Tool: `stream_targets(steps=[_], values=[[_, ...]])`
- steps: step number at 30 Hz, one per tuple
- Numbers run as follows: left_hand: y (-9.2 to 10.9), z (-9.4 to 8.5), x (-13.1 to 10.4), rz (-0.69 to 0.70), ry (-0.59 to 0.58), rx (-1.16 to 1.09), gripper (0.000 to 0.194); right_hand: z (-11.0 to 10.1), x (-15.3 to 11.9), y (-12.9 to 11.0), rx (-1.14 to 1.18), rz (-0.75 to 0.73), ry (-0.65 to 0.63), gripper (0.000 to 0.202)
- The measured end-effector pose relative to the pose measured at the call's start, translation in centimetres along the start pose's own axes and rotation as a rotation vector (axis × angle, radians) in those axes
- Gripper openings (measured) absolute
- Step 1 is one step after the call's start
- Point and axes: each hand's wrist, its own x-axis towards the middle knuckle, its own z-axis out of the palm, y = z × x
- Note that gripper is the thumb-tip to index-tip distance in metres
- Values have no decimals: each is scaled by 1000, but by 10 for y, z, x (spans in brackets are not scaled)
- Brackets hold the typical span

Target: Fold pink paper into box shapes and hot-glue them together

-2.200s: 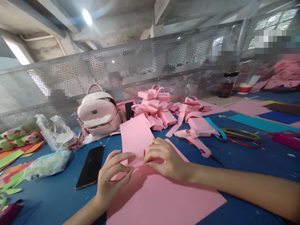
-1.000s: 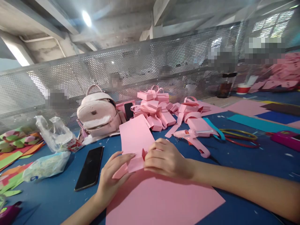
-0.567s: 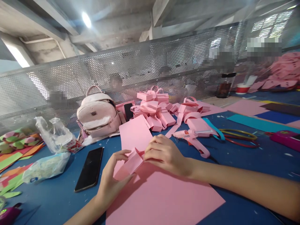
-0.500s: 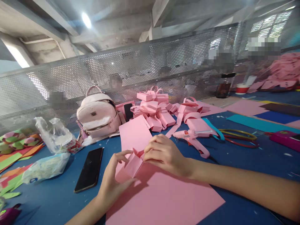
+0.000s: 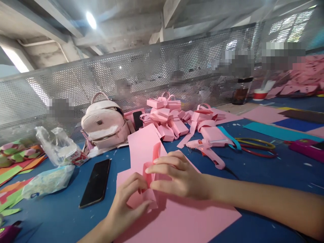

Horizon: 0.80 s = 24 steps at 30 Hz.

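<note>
Between my two hands is a small folded pink paper box (image 5: 151, 170), its upper flap standing upright. My left hand (image 5: 130, 195) is curled round its lower left side, fingers at the edge and thumb beneath. From the right, my right hand (image 5: 174, 173) grips the box's side with thumb and fingertips. Under both hands lies a large pink paper sheet (image 5: 192, 216). A second pink sheet (image 5: 140, 141) lies just beyond. To the right of my right hand, a pink glue gun (image 5: 206, 152) rests on the blue table (image 5: 248, 179).
Left of my hands lies a black phone (image 5: 96, 182), with a plastic bag (image 5: 48, 180) beyond. A pale backpack (image 5: 103, 125) stands at the back, beside a pile of pink paper boxes (image 5: 167, 118). Scissors (image 5: 255, 146) and a magenta device (image 5: 306, 150) lie to the right.
The paper box has been turned, and its flap now stands upright. My right hand's fingers have spread along its side, and my left hand has shifted slightly lower.
</note>
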Motion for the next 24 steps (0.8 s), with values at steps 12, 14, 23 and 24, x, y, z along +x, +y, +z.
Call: stream_targets(steps=[12, 14, 23, 24], values=[[2, 1, 7, 76, 22, 132, 16, 5, -8, 5, -11, 128, -56, 53], [-3, -1, 7, 84, 7, 157, 16, 10, -11, 12, 85, 233, -104, 77], [-20, -12, 11, -62, -43, 168, 17, 33, -22, 31, 547, 940, -195, 94], [-20, -12, 11, -79, -52, 166, 17, 34, -23, 31, 570, 960, -195, 91]])
